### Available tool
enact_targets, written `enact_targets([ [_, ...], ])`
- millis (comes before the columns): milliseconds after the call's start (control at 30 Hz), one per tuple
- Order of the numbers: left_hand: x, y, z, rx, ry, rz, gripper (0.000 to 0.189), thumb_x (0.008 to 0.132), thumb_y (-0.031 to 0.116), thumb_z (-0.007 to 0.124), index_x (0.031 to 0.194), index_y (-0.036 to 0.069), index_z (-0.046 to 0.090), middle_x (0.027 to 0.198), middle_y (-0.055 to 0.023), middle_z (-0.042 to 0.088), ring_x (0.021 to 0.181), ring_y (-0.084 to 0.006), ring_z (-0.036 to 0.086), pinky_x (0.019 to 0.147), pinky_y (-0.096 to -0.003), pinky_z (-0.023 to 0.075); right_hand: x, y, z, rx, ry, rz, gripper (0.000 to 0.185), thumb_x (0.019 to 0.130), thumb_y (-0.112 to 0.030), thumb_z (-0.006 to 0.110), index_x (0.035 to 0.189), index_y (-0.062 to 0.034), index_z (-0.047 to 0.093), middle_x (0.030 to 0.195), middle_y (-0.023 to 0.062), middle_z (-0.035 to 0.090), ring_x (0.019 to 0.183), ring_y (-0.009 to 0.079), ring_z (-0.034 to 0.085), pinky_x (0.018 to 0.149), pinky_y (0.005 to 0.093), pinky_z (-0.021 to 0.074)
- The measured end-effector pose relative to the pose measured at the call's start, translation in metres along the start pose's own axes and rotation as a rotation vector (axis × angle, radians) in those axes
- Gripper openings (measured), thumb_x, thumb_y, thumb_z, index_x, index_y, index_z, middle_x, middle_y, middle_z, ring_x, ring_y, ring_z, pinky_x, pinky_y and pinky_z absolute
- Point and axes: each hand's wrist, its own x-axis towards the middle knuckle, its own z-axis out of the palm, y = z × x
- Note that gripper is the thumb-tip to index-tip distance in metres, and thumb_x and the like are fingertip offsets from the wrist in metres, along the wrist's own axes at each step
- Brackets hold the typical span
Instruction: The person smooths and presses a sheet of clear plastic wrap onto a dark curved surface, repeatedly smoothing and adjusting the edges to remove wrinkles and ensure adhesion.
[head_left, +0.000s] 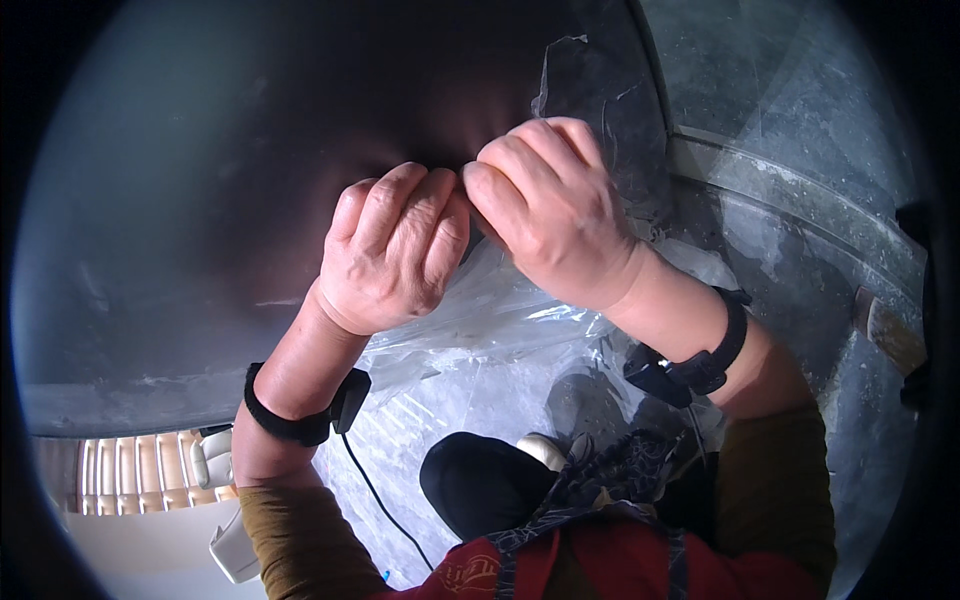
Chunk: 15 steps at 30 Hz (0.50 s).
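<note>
Before me rises a large dark, smooth panel (187, 225) with faint scuffs and reflections. My left hand (397, 247) is against it near the middle of the view, its fingers curled with the knuckles up. Close to its right, my right hand (547, 210) is curled too, thumb and forefinger nearly meeting the left fingertips. Whatever lies between or under the fingertips is hidden. Crumpled clear plastic film (510, 307) hangs below and behind both hands. A thin torn strip of film (546, 75) sticks to the panel just above my right hand.
A pale ridge (795, 184) crosses the grey floor at the right, near a worn wooden block (889, 330). At lower left are a slatted beige object (142, 472) and a white object (234, 551). A black cable (382, 506) runs down from the left wrist strap.
</note>
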Motion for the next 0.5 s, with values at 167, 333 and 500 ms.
enact_targets([
  [167,0.000,-0.001,0.001,-0.023,0.005,0.029,0.020,0.073,0.006,0.071,0.092,0.002,0.068,0.098,-0.0106,0.067,0.089,-0.0244,0.064,0.073,-0.0353,0.0492,0.006,0.009,0.002,0.115,0.070,-0.037,0.008,0.079,-0.009,0.072,0.079,-0.0073,0.064,0.080,0.0047,0.061,0.085,0.0202,0.059,0.087,0.0387,0.0452],
  [333,-0.006,-0.001,-0.003,-0.098,0.034,0.033,0.018,0.074,0.005,0.071,0.091,0.002,0.067,0.094,-0.0101,0.067,0.085,-0.0241,0.064,0.074,-0.0362,0.0506,0.000,0.013,0.002,0.206,0.107,-0.042,0.009,0.078,-0.009,0.073,0.080,-0.0074,0.065,0.085,0.0043,0.065,0.089,0.0191,0.061,0.089,0.0392,0.0447],
  [500,-0.006,-0.003,-0.004,0.032,0.114,-0.060,0.035,0.073,0.011,0.067,0.108,0.009,0.069,0.103,-0.0062,0.064,0.091,-0.0218,0.061,0.078,-0.0330,0.0490,-0.004,0.015,0.006,0.234,0.125,-0.018,0.012,0.076,-0.008,0.075,0.082,-0.0077,0.065,0.087,0.0043,0.066,0.092,0.0197,0.062,0.091,0.0398,0.0442],
])
